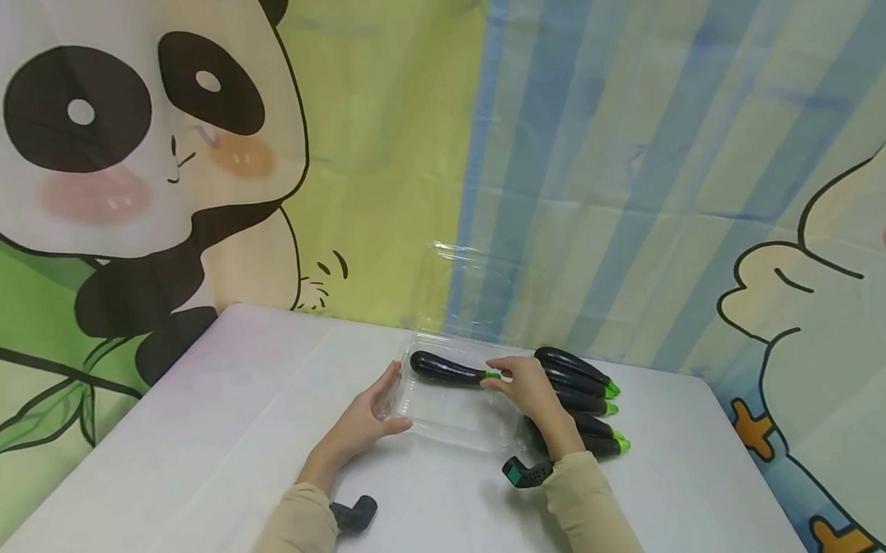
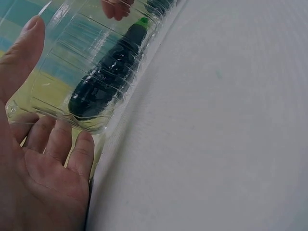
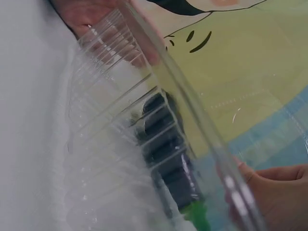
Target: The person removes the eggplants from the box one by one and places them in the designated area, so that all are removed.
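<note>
A clear plastic box (image 1: pixel 450 437) stands on the table with its hinged lid (image 1: pixel 481 287) raised at the back. Inside, near the back wall, lies a dark purple eggplant (image 1: pixel 444 368), its green stem to the right. My left hand (image 1: pixel 360 424) spreads along the box's left end; its fingers (image 2: pixel 60 139) touch the outside of that wall, thumb apart. My right hand (image 1: pixel 525 388) hovers over the right part of the box, thumb and fingers parted around the stem. In the left wrist view a small gap separates its fingertips (image 2: pixel 117 8) from the stem.
Several more eggplants (image 1: pixel 575 384) lie side by side on the table right of the box, stems to the right, partly behind the right hand. A printed curtain (image 1: pixel 379 164) hangs directly behind the white table (image 1: pixel 219 426).
</note>
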A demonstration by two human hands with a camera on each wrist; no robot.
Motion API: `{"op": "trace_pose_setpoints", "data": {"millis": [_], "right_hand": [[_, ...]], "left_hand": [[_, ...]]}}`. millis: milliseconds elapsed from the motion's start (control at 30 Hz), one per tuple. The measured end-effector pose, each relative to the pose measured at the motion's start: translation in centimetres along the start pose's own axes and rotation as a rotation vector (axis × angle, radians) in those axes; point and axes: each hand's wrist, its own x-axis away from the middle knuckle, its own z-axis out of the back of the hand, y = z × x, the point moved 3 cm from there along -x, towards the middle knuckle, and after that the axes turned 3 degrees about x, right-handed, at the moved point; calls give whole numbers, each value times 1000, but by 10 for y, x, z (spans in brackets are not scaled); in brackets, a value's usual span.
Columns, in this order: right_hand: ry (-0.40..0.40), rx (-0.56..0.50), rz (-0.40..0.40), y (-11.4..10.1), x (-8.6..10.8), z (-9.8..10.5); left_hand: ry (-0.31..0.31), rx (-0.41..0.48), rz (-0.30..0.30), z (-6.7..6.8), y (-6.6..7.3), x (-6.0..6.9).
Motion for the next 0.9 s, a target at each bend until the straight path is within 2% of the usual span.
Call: {"op": "trace_pose_setpoints", "data": {"millis": [100, 233, 333, 367, 600, 900], "right_hand": [[-49, 28, -38, 0, -4, -1], [-121, 80, -67, 0, -12, -7], [-158, 125, -78, 0, -17, -13], [-164, 140, -84, 0, -17, -15], [-141, 213, -23, -5, -17, -16], [-121, 270, 58, -10, -15, -17]], "left_hand": [[0, 5, -12, 0, -8, -4], [-5, 18, -12, 1, -11, -6], [-13, 22, -13, 0, -1, -2], [-14, 19, -16, -1, -3, -2], [7, -2, -31, -2, -24, -9], [-1, 20, -33, 0, -25, -10]]}}
